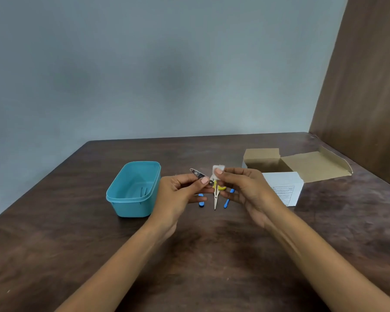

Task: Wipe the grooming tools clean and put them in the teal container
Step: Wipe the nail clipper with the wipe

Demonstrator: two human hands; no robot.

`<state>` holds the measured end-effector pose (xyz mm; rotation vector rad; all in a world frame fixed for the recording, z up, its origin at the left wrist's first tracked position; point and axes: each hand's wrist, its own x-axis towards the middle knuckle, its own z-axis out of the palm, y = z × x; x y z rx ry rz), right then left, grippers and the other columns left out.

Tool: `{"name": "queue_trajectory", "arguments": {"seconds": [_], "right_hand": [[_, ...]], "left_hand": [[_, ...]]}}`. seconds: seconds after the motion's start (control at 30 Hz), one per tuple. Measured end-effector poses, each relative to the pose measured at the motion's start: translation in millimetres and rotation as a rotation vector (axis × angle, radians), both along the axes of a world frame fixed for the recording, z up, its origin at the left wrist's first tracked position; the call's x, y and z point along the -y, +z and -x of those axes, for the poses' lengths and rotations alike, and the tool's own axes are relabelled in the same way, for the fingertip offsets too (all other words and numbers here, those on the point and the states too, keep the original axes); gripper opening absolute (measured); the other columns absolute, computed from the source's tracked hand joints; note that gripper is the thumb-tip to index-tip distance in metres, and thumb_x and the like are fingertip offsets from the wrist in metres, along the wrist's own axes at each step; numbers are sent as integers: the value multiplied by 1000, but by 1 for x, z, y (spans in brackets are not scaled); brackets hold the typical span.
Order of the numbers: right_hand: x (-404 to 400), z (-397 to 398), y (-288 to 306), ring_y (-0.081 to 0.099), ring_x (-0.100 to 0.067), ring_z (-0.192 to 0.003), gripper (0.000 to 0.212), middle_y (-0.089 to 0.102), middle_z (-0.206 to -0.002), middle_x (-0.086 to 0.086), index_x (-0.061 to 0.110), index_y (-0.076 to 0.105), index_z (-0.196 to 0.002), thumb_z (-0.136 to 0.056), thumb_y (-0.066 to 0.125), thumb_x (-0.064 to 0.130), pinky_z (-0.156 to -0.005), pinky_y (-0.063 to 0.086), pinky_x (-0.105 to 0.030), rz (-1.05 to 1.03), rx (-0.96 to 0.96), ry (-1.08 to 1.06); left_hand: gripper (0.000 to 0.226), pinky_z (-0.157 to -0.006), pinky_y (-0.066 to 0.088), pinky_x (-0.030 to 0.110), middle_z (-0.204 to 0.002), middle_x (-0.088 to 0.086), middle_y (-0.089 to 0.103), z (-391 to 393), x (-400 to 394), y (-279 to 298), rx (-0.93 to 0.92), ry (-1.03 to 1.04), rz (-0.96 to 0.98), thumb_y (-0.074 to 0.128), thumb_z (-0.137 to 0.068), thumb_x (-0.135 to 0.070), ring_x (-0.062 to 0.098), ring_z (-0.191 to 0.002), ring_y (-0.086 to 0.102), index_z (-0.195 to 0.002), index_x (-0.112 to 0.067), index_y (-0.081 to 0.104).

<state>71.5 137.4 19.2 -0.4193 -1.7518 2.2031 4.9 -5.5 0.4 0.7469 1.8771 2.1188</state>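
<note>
A metal nail clipper (199, 174) is being pinched between the thumb and curled fingers of the left hand (178, 194), above the desk (212, 255). A small white wipe pad (217, 173) is being pressed against the near end of the clipper by the thumb and fingers of the right hand (245, 190). Both sets of fingers are therefore being kept closed: the left on the clipper, the right on the pad.

Directly below the fingers, a pair of scissors with yellow handles (216, 197) is lying on the desk, blades pointing toward the person. 2 small blue-handled tools are lying just beside it: 1 blue tool (201, 202) under the left fingers and 1 blue tool (227, 201) under the right fingers. Their type cannot be told.

The teal container (133, 190) is standing open, just left of the left fingers. Thin dark lines are showing on its floor; whether these are tools or moulded ribs cannot be told. An open cardboard box (279, 167) is standing beyond the right fingers.

Progress is being judged as early: the clipper is being wiped, and 3 tools are waiting on the desk, with none clearly placed in the container yet.
</note>
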Motion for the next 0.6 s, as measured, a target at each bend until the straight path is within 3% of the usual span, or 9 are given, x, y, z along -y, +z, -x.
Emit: {"name": "queue_trajectory", "arguments": {"seconds": [0.1,0.27,0.43,0.6], "right_hand": [[-4,1,0,64,-7,-58,13,67,-63,-2,7,72,-83,-77,74,18,-52,51,-18,0,8,-14],[5,0,-6,70,-7,-72,22,75,-83,-6,6,75,-88,-73,79,22,-58,52,-19,-98,64,111],[2,1,-4,62,-7,-65,21,67,-75,-6,2,74,-87,-74,78,17,-53,50,-17,-9,51,17],[4,-1,-5,65,-10,-69,20,68,-81,-13,2,74,-87,-75,77,18,-54,52,-18,-95,26,5]], "left_hand": [[11,-61,59,24,-79,8,76,0,0,2,-29,10,31,65,-86,-11,18,-80,74,-85,-10,76],[14,-61,60,28,-83,7,77,4,5,4,-38,41,51,62,-89,-10,20,-79,74,-94,-8,75],[17,-56,60,28,-72,-1,75,2,5,7,-118,-3,149,62,-89,-9,18,-72,74,-81,-16,75],[18,-56,60,31,-89,10,75,2,7,8,-126,-52,229,56,-93,-9,16,-80,74,-96,-8,73]]}}
